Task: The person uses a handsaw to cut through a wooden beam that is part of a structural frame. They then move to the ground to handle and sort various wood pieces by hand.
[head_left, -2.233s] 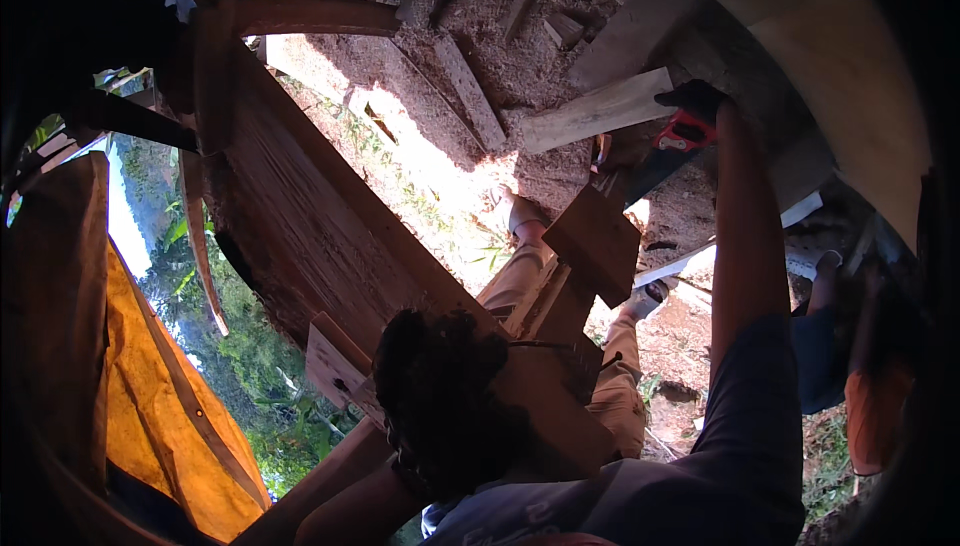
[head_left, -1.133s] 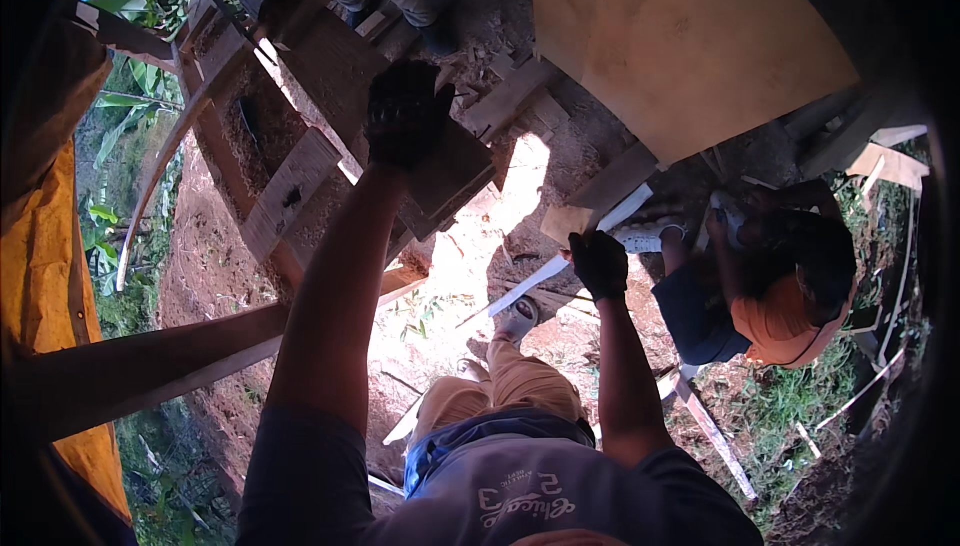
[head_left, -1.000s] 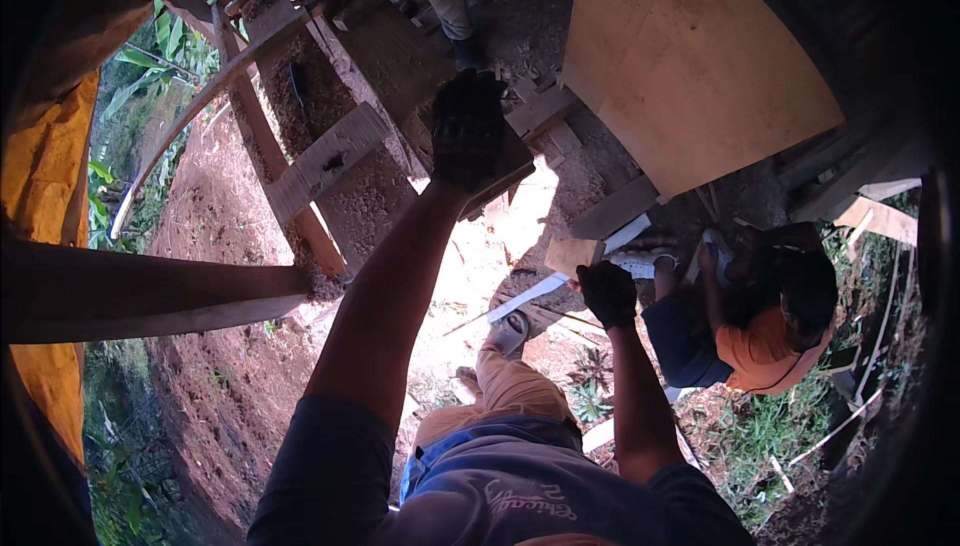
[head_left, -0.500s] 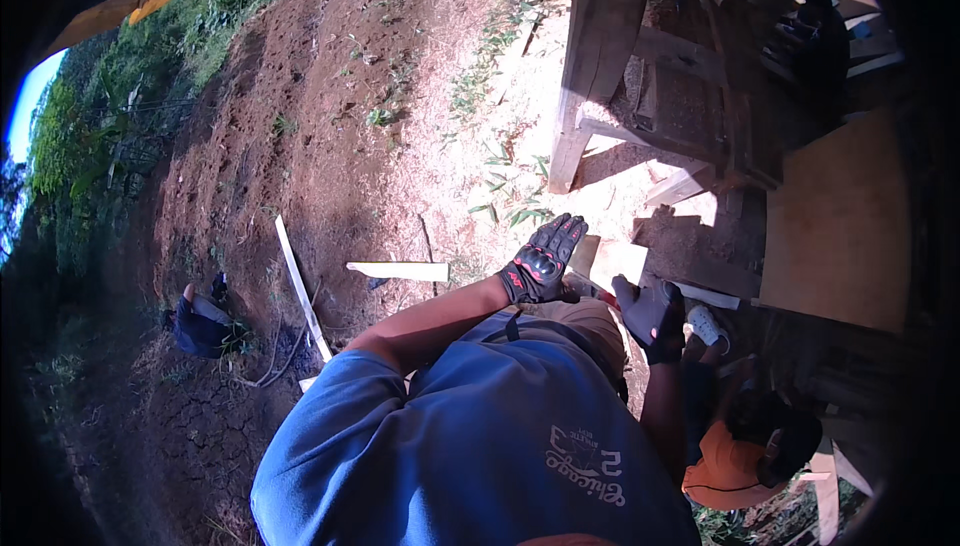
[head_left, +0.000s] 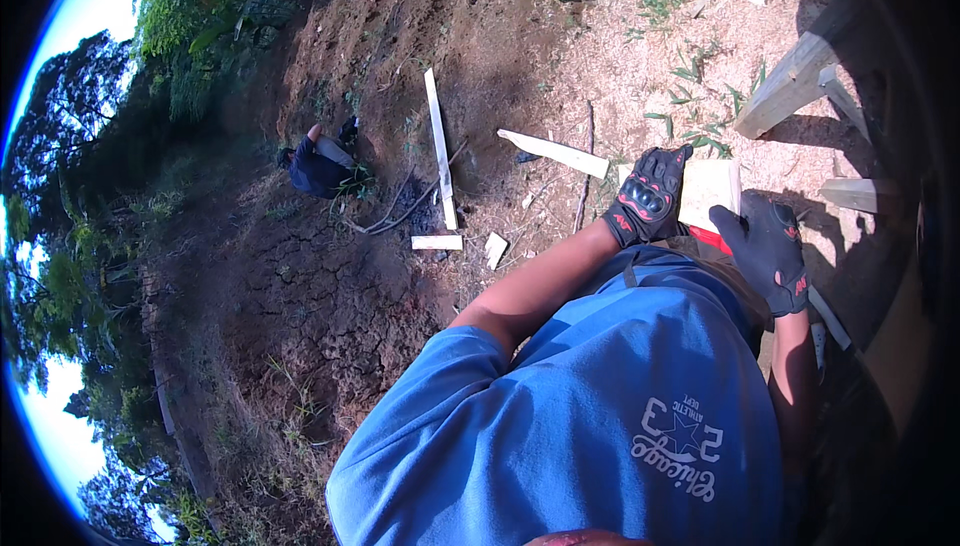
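My left hand (head_left: 650, 196), in a black glove with red marks, is held out in front of my waist with fingers spread, its fingertips at the edge of a pale square board (head_left: 712, 191) lying on the ground below. My right hand (head_left: 765, 246), gloved the same way, hovers just right of it, over a red-edged object (head_left: 708, 238) at my waist. I cannot tell whether the right hand grips anything. My blue shirt fills the lower middle of the view.
A person in dark clothes (head_left: 320, 161) crouches on the dirt slope at left. A long thin board (head_left: 438, 146), a short plank (head_left: 553, 153) and small offcuts (head_left: 437, 242) lie on the soil. A wooden post (head_left: 800, 71) and timber (head_left: 860, 191) stand at right.
The view has swung from the wooden frame overhead down to the dirt ground. My left hand came off the timber above and both hands now sit near my waist.
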Demonstrator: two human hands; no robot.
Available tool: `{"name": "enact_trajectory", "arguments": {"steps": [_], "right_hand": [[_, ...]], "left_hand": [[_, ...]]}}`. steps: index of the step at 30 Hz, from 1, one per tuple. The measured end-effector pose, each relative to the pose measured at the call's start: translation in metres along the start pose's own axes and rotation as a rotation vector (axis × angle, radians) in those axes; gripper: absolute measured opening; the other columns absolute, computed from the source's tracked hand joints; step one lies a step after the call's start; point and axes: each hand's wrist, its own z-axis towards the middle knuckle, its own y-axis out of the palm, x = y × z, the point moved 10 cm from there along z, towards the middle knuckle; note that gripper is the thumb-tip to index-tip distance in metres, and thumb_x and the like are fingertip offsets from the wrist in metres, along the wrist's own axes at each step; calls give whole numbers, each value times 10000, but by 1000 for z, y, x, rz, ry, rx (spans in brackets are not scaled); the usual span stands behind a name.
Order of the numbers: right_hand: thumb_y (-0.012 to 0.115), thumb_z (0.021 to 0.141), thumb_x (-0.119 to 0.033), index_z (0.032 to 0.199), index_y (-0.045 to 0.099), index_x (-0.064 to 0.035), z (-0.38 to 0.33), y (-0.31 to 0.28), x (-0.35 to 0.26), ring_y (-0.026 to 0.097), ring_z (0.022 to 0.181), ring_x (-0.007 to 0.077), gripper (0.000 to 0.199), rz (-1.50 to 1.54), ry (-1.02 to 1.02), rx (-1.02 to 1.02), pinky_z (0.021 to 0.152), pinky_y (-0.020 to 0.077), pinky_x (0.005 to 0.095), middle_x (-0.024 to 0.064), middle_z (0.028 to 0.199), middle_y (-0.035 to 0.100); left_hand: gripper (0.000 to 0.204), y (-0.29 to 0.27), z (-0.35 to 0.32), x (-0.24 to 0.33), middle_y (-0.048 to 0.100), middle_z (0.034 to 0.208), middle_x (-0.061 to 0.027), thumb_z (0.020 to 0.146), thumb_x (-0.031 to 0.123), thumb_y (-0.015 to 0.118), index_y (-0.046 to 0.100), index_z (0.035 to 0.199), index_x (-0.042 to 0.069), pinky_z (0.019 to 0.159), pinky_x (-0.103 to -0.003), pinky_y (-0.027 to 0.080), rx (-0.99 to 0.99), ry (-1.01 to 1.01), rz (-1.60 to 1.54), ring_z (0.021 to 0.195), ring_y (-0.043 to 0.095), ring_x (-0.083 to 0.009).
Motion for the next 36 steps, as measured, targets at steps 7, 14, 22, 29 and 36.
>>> {"name": "enact_trajectory", "arguments": {"steps": [7,14,22,29,36], "right_hand": [[714,1007,-454,927,691,-19,15,54,-17,731,807,426,443,-82,-26,-80,704,555,521,238,837,709],[734,1039,-290,1124,732,-15,41,78,-36,750,857,382,288,147,114,-297,755,579,461,176,976,749],[683,1071,-233,1160,764,-42,83,58,10,612,626,92,225,89,367,-313,566,468,268,46,841,724],[720,1057,-328,1053,783,-87,109,48,74,549,579,99,248,33,467,-181,563,448,290,10,903,701],[716,1053,-285,907,752,-111,142,97,198,577,475,148,230,0,655,-527,480,463,336,28,617,639]], "left_hand": [[770,-8,-44,-41,639,1288,-304,907,193,714,442,1571,-85,1074,-551,486,-30,-127,46,1182,625,-457],[859,9,-77,-76,608,1396,-287,900,199,702,365,1642,-72,1132,-522,475,-37,-256,-116,1271,609,-436],[1200,25,-234,-212,509,1558,-307,772,465,902,289,1670,-42,1231,-502,429,-86,-901,-194,1426,530,-459],[1245,10,-424,-258,519,1557,-317,739,451,928,275,1669,-57,1222,-503,456,-84,-1440,-188,1439,534,-461],[1392,44,-546,-208,491,1611,-336,652,501,980,238,1670,-92,1242,-470,451,-128,-1891,-481,1480,526,-454]]}}
